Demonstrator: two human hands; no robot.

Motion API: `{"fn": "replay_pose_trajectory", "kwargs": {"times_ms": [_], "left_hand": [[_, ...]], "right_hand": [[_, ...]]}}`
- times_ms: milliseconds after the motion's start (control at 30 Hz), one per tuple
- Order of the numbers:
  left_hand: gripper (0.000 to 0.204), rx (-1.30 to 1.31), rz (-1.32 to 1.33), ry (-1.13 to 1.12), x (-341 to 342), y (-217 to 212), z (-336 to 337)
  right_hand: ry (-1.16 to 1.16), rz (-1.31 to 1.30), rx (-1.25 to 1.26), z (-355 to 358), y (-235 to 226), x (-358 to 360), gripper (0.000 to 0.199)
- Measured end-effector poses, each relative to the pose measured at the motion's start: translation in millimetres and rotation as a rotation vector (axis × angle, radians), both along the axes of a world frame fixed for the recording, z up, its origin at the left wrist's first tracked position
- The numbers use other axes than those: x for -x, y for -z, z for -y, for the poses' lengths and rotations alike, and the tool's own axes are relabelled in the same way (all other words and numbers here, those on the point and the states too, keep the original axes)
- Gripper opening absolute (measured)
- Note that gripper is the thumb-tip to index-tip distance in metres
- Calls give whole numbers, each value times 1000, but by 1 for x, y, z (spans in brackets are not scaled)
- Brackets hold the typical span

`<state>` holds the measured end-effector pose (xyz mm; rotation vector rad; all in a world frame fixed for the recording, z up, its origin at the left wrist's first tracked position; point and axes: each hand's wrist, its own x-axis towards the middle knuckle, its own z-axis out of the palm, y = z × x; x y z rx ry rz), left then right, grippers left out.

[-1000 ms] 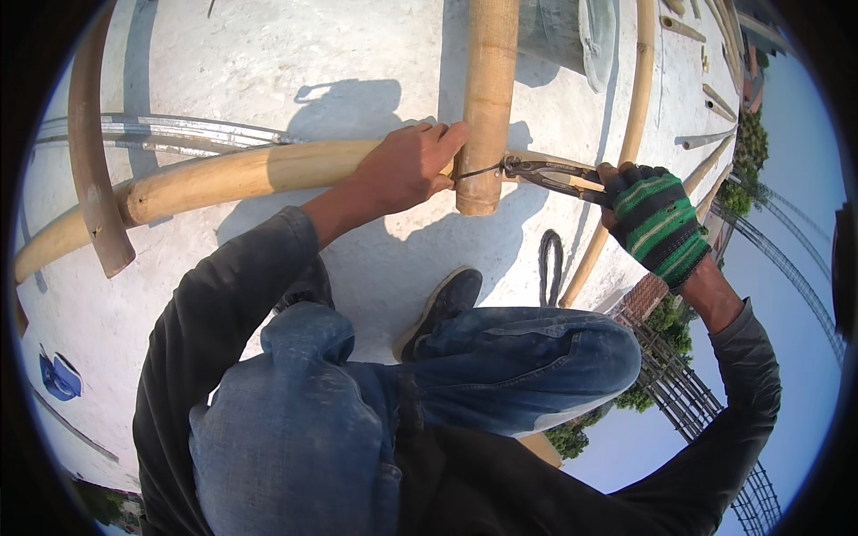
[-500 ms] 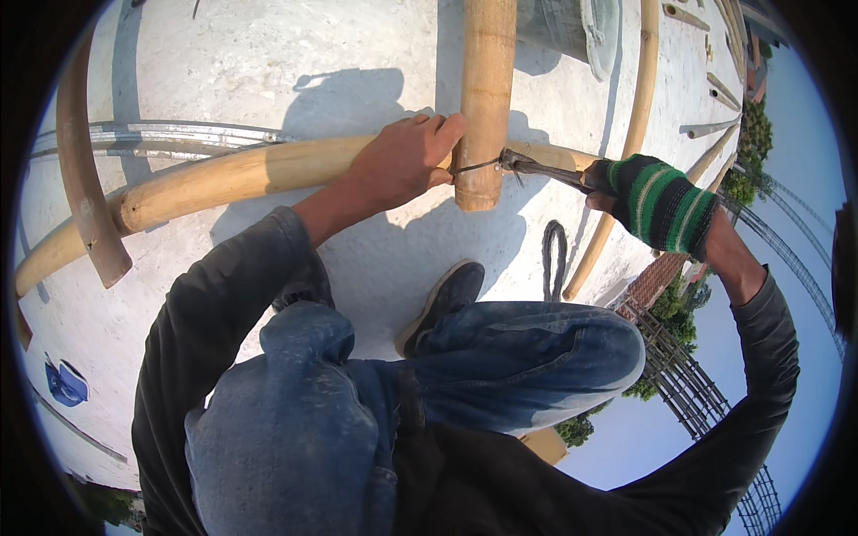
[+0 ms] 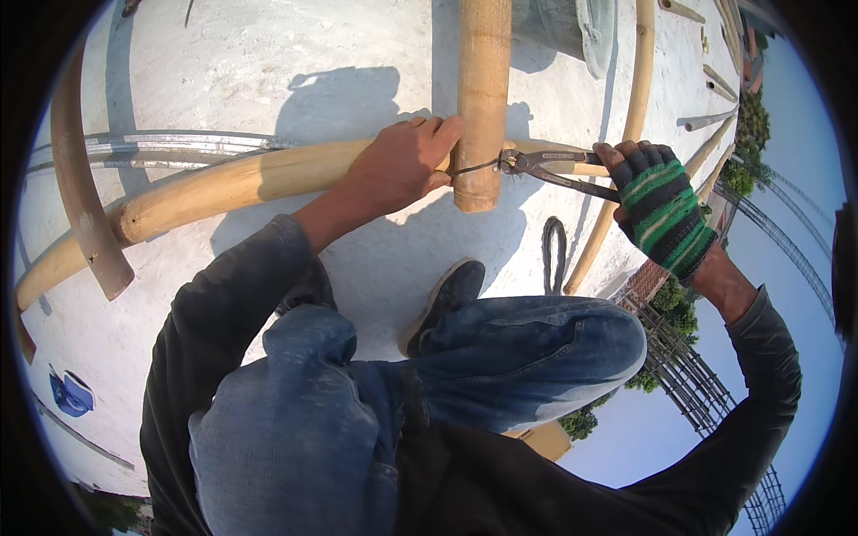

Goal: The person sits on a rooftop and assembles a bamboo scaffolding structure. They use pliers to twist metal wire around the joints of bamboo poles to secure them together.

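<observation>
A thick upright bamboo pole [image 3: 483, 89] crosses over a long horizontal bamboo pole [image 3: 268, 170]. Dark binding wire [image 3: 477, 168] runs across the upright pole near its lower end. My bare left hand [image 3: 407, 159] is closed round the horizontal pole just left of the crossing, its fingertips against the upright one. In a green-and-black striped glove, my right hand [image 3: 657, 207] grips the handles of metal pincers [image 3: 529, 163], whose handles stand apart. The pincers' jaws are at the wire on the right side of the crossing.
A bent loop of dark wire [image 3: 554, 255] lies on the pale floor by my knee. Another bamboo pole [image 3: 639, 80] runs along the right, and a brown one [image 3: 80, 179] crosses at left. A grey container [image 3: 572, 31] stands beyond. A blue object [image 3: 71, 393] lies far left.
My right hand has turned and the pincers with it, so both handles now show, spread apart. The jaws stay at the wire. My left hand keeps its place on the bamboo.
</observation>
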<state>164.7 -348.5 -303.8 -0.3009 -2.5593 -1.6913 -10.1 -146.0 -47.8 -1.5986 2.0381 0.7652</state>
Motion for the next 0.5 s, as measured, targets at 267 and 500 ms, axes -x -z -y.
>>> {"fn": "replay_pose_trajectory", "kwargs": {"times_ms": [267,500], "left_hand": [[56,65,113,53,3,-4,0],[54,82,128,83,3,-5,3]], "right_hand": [[17,45,-223,8,13,34,35],[1270,642,-655,5,20,37,39]]}}
